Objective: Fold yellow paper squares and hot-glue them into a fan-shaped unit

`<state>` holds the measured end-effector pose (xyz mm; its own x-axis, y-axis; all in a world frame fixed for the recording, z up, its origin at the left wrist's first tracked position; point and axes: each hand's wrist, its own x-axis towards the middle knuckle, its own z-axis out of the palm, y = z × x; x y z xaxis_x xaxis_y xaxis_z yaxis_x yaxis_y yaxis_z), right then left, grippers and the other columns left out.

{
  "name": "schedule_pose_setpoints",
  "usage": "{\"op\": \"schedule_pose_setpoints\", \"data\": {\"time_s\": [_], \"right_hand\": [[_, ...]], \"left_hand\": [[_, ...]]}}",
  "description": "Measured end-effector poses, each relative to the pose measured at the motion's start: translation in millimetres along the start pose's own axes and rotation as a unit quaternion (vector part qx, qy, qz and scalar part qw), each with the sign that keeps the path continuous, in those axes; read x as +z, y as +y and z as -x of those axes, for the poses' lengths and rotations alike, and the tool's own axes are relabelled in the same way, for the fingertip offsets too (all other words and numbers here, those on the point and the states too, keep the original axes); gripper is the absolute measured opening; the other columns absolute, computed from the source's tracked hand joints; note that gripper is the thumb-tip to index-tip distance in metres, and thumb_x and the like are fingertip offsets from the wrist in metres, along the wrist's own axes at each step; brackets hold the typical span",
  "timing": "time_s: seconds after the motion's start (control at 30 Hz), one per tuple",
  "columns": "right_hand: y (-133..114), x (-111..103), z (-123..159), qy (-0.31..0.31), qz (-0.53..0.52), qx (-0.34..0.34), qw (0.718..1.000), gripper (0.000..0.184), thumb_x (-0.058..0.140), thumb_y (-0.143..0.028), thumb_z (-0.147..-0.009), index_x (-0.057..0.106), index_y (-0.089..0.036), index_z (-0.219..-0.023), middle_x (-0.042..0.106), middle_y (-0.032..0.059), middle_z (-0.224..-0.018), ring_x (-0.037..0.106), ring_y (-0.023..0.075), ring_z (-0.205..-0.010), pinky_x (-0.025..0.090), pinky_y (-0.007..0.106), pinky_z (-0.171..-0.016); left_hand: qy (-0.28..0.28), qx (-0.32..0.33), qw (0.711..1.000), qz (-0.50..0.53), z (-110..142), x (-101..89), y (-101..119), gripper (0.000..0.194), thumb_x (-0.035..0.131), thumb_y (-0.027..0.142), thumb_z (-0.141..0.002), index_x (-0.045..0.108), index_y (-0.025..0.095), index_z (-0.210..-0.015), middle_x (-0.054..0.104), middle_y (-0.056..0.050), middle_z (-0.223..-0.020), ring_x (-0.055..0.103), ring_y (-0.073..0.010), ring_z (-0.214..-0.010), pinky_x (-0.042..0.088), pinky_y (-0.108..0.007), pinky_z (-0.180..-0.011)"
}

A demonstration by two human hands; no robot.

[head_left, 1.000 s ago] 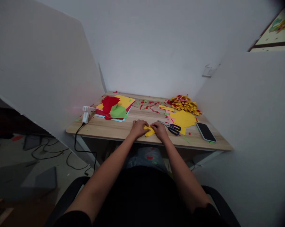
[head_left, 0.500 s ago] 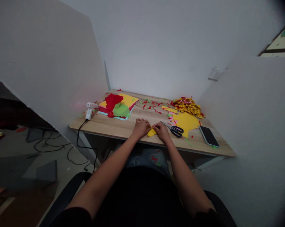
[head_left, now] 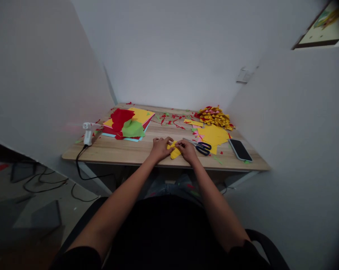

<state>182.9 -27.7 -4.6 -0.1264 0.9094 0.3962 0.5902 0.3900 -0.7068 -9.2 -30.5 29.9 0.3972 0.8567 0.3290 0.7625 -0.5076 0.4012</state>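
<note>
A small yellow paper piece (head_left: 175,151) lies at the near edge of a wooden desk (head_left: 124,150). My left hand (head_left: 159,148) rests on its left side with fingers curled and pressing down on it. On its right side my right hand (head_left: 188,150) pinches it with bent fingers. Both hands touch the paper; most of it is hidden beneath the fingers.
Black-handled scissors (head_left: 201,147) lie just right of my right hand, beside yellow sheets (head_left: 211,135) and a phone (head_left: 239,149). A heap of folded yellow-red pieces (head_left: 214,116) sits at the back right. A stack of coloured paper (head_left: 128,125) and a white glue gun (head_left: 87,133) lie left.
Both hands stay on the yellow paper, their fingers shifting slightly over it. The camera view has swung, so the desk sits a little lower-left than half a second ago.
</note>
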Motion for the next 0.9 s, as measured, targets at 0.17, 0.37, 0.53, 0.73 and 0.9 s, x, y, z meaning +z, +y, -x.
{"op": "schedule_pose_setpoints", "data": {"time_s": [0.17,0.37,0.53,0.73,0.9], "right_hand": [[-8,-2,3,-0.006,-0.025,0.003,1.0,0.028,0.062,-0.039,-0.096,0.065,-0.017,-0.113,0.068,0.006,-0.111,0.067,0.018,-0.095,0.057,0.039,-0.084],[-13,-4,4,-0.022,-0.049,0.006,0.999,0.029,0.063,-0.039,-0.096,0.064,-0.016,-0.115,0.068,0.0056,-0.109,0.067,0.0175,-0.092,0.058,0.038,-0.082],[-8,-2,3,-0.035,-0.065,0.021,0.997,0.028,0.063,-0.038,-0.096,0.065,-0.017,-0.114,0.068,0.006,-0.111,0.067,0.0174,-0.093,0.058,0.038,-0.082],[-2,1,2,-0.032,-0.05,0.041,0.997,0.025,0.063,-0.039,-0.096,0.066,-0.017,-0.108,0.069,0.0053,-0.108,0.067,0.0171,-0.092,0.058,0.038,-0.083],[-3,1,2,-0.033,-0.073,0.037,0.996,0.027,0.062,-0.039,-0.096,0.065,-0.017,-0.111,0.069,0.005,-0.106,0.067,0.0164,-0.089,0.058,0.037,-0.08]], "left_hand": [[-0.003,-0.001,0.999,0.032,1,-0.3,-5,0.038,0.061,0.043,-0.095,0.062,0.016,-0.122,0.065,-0.009,-0.119,0.062,-0.0242,-0.111,0.048,-0.051,-0.102],[-0.001,0.003,0.999,0.05,1,3.1,-7,0.037,0.062,0.043,-0.095,0.063,0.016,-0.12,0.066,-0.009,-0.119,0.062,-0.0242,-0.112,0.048,-0.051,-0.103],[0.006,-0.003,0.999,0.054,0,5.3,-8,0.035,0.061,0.044,-0.095,0.065,0.016,-0.116,0.066,-0.009,-0.118,0.062,-0.0241,-0.113,0.045,-0.051,-0.104],[0.009,-0.019,0.999,0.05,2,4.1,-5,0.033,0.061,0.044,-0.095,0.067,0.016,-0.11,0.067,-0.008,-0.116,0.061,-0.0239,-0.114,0.044,-0.051,-0.106],[0.02,-0.035,0.997,0.059,4,4.2,-5,0.03,0.062,0.042,-0.095,0.067,0.016,-0.109,0.067,-0.008,-0.115,0.062,-0.0231,-0.112,0.047,-0.05,-0.103]]}}
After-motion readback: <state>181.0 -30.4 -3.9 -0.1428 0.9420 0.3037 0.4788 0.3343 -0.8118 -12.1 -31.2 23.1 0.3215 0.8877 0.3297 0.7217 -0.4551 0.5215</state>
